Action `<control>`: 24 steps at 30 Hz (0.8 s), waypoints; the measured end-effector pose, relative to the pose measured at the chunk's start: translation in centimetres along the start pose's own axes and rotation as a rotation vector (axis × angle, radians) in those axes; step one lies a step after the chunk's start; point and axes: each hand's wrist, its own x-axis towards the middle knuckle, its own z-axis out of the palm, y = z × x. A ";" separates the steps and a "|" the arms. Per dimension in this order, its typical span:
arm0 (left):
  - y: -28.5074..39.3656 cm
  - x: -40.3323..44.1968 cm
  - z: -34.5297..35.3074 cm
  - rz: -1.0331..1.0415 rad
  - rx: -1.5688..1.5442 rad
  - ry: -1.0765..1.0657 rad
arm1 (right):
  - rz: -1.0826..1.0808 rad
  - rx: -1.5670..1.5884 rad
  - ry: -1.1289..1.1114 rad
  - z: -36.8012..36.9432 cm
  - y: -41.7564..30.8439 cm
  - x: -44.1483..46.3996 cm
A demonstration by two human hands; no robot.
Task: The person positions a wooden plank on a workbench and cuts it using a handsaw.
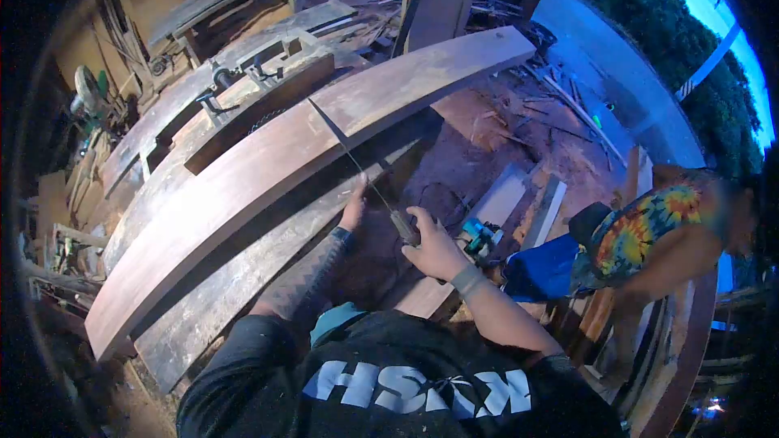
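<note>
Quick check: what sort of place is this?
Probably an open-sided woodworking shop: a long wooden plank lies in front, what looks like a teal power tool sits nearby, and wood scraps lie scattered about.

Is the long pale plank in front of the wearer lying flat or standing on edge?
Lying flat: the plank's broad face is turned upward, while its narrower side edge faces the wearer.

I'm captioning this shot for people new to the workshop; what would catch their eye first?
Probably the big pale plank, sweeping diagonally across the middle. Next might come the long thin tool in the right hand, pointing toward the plank, and the bright multicoloured shirt at the right.
</note>
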 end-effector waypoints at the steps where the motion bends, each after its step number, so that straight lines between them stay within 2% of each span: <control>1: 0.6 -1.4 1.7 -0.144 -0.255 -0.109 | -0.028 0.164 -0.005 -0.1 1.2 -0.5; 2: -1.0 0.5 1.1 -0.218 -0.251 -0.213 | 0.000 0.354 0.004 -0.1 2.0 -1.0; 5: 6.0 -5.1 6.3 -0.117 -0.267 -0.193 | -0.146 0.582 0.056 0.7 6.3 -1.9; 9: 2.3 -1.5 4.2 -0.211 -0.282 -0.252 | -0.040 1.044 -0.244 0.8 9.2 -4.0; 10: 1.4 -0.8 3.9 -0.223 -0.270 -0.235 | -0.126 0.856 -0.156 1.1 9.1 -4.4; 13: 0.2 0.8 3.3 -0.234 -0.293 -0.257 | -0.267 0.674 0.051 2.2 8.2 -4.3; 14: 1.7 -0.6 4.4 -0.232 -0.325 -0.236 | -0.119 0.814 -0.072 1.3 7.1 -4.6; 18: 3.8 -2.4 5.3 -0.280 -0.357 -0.151 | -0.213 0.773 -0.012 1.0 6.3 -4.4; 22: 3.3 -2.3 5.7 -0.225 -0.338 -0.105 | -0.294 0.624 0.100 0.1 5.7 -4.1; 23: 4.9 -3.7 6.7 -0.215 -0.319 -0.086 | -0.316 0.599 0.135 0.0 5.7 -4.2; 24: 5.3 -4.3 7.3 -0.193 -0.323 -0.087 | -0.278 0.597 0.110 -0.4 5.8 -4.6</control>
